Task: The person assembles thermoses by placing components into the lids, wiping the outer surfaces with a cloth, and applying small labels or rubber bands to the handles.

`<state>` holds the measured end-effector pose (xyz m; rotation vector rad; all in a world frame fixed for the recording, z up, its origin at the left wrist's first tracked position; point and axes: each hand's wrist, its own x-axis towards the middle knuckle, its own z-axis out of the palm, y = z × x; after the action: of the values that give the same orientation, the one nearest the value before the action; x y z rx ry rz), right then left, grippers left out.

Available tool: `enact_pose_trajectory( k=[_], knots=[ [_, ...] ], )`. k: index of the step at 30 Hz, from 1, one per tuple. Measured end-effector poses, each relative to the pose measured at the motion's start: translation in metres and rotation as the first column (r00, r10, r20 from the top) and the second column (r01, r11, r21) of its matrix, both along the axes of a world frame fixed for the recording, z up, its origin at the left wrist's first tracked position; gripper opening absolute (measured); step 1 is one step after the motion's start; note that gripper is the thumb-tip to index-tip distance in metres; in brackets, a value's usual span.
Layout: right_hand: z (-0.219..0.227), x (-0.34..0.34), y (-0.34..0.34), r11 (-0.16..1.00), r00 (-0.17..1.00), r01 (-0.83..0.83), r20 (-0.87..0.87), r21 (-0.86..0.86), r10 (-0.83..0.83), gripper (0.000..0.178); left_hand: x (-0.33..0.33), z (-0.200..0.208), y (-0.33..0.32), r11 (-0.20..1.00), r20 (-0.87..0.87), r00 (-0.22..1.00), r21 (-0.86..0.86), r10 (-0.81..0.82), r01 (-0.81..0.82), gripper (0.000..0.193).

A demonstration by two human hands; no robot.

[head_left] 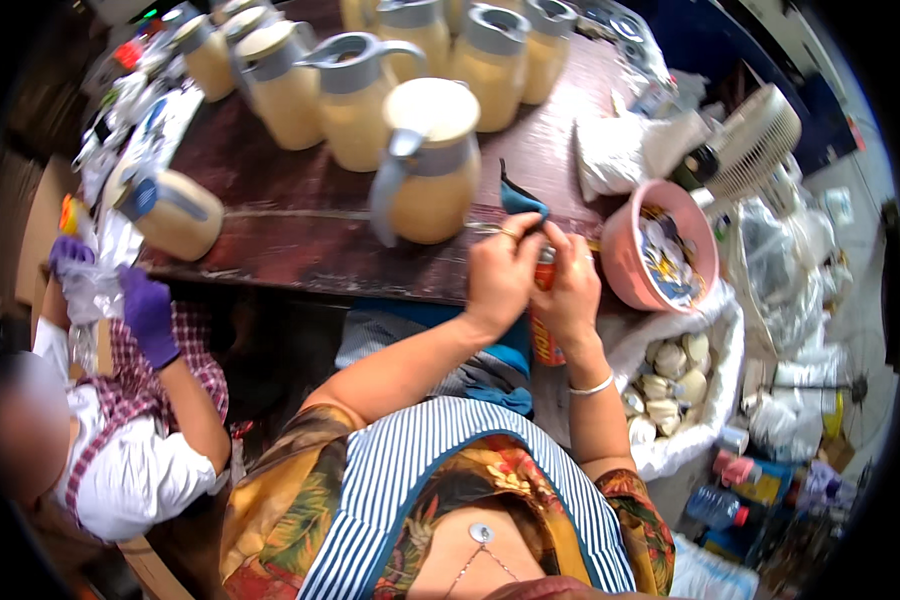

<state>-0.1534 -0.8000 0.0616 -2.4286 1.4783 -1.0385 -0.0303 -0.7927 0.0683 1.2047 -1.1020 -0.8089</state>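
Both my hands meet at the table's front edge. My right hand [570,290] is wrapped round a slim red-orange can [547,345], whose lower part shows below the fingers. My left hand [500,280] is closed at the can's top, its fingertips close to my right hand's; what they pinch is hidden. Just beyond the fingertips is a small blue piece of cloth [519,197] with a dark tip; I cannot tell whether the fingers touch it. Left of my hands stands a cream jug with a grey handle and pale lid [430,170].
Several more cream-and-grey jugs [355,110] stand at the back of the dark table [270,225]. A pink bucket [625,255] of small parts is at right, above a white-lined sack [725,390] of round pale pieces. At left, a person in purple gloves [150,315] handles clear plastic near a tilted jug [175,215].
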Motion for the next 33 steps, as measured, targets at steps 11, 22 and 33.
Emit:
enact_pose_trajectory(
  k=[11,22,33],
  knots=[
    [-0.028,0.009,0.01,0.998,0.998,0.037,-0.044,0.057,-0.035,0.059,-0.007,-0.033,-0.003,0.98,0.039,0.999,0.2,0.007,-0.014,0.031],
    [-0.029,0.01,0.011,0.995,0.993,0.067,-0.103,0.072,-0.06,0.058,-0.008,-0.04,-0.005,0.971,0.021,1.0,0.237,0.0,-0.005,0.03],
    [-0.033,0.015,0.014,0.991,0.995,0.054,-0.089,0.12,-0.044,0.071,0.002,-0.071,-0.018,0.969,-0.198,0.977,0.218,-0.072,0.115,0.032]
  ],
)
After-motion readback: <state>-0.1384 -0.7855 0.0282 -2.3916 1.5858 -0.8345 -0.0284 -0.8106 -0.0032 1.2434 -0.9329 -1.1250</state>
